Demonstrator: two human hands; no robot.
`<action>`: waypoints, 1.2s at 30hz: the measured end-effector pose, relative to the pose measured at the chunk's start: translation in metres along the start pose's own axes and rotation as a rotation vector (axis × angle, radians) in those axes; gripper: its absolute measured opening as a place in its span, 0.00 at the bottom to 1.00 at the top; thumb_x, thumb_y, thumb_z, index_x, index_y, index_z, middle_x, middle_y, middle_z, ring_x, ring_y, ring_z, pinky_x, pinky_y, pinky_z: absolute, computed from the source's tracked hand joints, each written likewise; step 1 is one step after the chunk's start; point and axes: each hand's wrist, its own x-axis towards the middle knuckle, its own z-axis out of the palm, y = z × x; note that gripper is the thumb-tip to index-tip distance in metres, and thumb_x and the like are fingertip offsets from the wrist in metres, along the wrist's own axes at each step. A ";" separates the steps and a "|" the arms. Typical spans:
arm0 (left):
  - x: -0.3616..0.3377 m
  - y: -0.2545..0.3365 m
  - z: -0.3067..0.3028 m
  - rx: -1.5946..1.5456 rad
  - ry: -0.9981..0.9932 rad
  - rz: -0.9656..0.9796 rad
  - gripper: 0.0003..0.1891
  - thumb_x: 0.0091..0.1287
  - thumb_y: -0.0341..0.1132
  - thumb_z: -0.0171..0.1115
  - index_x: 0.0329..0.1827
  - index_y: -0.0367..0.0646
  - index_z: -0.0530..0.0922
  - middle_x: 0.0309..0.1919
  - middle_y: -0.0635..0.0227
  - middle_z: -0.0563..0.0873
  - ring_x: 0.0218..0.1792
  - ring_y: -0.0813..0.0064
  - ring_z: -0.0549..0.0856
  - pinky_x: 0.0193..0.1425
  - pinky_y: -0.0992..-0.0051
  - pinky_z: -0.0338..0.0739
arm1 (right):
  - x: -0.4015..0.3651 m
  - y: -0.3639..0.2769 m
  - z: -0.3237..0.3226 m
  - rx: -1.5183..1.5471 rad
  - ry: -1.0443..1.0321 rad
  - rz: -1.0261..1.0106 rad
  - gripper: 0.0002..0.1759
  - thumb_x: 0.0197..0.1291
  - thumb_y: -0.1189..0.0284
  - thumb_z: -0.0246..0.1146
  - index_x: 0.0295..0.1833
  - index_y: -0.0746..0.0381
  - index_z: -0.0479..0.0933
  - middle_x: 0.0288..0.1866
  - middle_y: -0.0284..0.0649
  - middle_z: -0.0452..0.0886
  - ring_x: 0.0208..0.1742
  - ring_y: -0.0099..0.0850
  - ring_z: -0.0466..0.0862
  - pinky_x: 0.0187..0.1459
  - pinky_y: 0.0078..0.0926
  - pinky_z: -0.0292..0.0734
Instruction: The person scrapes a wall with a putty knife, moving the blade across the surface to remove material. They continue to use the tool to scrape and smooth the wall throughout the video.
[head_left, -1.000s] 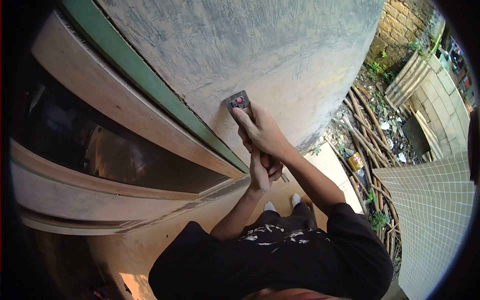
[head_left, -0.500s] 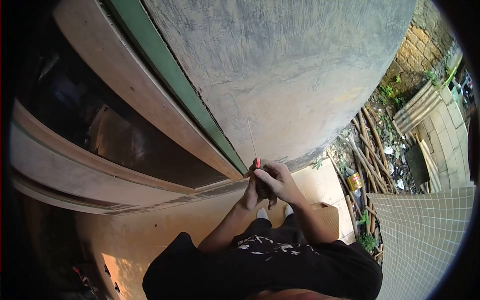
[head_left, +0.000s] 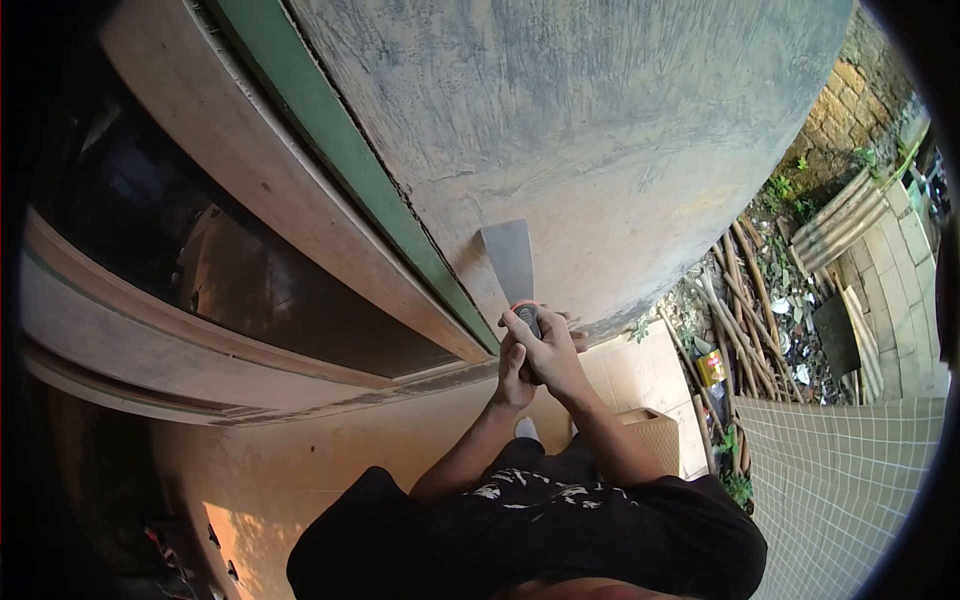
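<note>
A putty knife (head_left: 511, 258) with a broad grey metal blade points away from me, its flat face turned up toward the camera. Its blade overlaps the rough grey plastered wall (head_left: 600, 120) in this view. My right hand (head_left: 553, 352) is closed round the dark, red-edged handle, thumb along the top. Pressed in from the left and below, my left hand (head_left: 513, 378) has its fingers wrapped at the same handle, partly hidden by the right. Just left of both hands runs the green frame strip (head_left: 350, 160) beside the wall.
A wooden window frame with dark glass (head_left: 240, 260) spans the left. Tiled floor (head_left: 400, 430) lies below, with a woven tan box (head_left: 650, 440) by my legs. To the right are piled sticks (head_left: 745, 320), a yellow tin (head_left: 710, 368) and a pale grid-patterned sheet (head_left: 850, 470).
The putty knife has turned from edge-on to showing its broad blade face. My right hand has rolled over with it, and both hands still hold the handle.
</note>
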 end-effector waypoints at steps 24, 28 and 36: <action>0.011 0.023 0.016 0.128 -0.087 -0.174 0.30 0.66 0.50 0.48 0.65 0.39 0.58 0.60 0.53 0.70 0.60 0.61 0.72 0.64 0.64 0.67 | -0.001 0.000 -0.019 0.360 -0.229 0.281 0.26 0.71 0.53 0.39 0.39 0.65 0.72 0.22 0.31 0.68 0.17 0.18 0.65 0.18 0.14 0.58; 0.016 0.031 0.030 -0.099 -0.117 0.001 0.34 0.64 0.56 0.50 0.64 0.38 0.60 0.57 0.58 0.72 0.57 0.71 0.74 0.58 0.73 0.70 | -0.010 0.018 -0.023 -0.244 0.229 -0.206 0.24 0.71 0.54 0.40 0.36 0.63 0.69 0.21 0.30 0.68 0.19 0.16 0.65 0.21 0.15 0.61; -0.001 0.021 0.002 -0.027 -0.130 -0.208 0.39 0.64 0.59 0.48 0.67 0.37 0.56 0.54 0.56 0.71 0.49 0.73 0.77 0.46 0.72 0.78 | -0.013 -0.016 -0.019 0.280 -0.128 0.183 0.12 0.65 0.69 0.57 0.47 0.61 0.64 0.21 0.29 0.67 0.16 0.15 0.64 0.14 0.12 0.56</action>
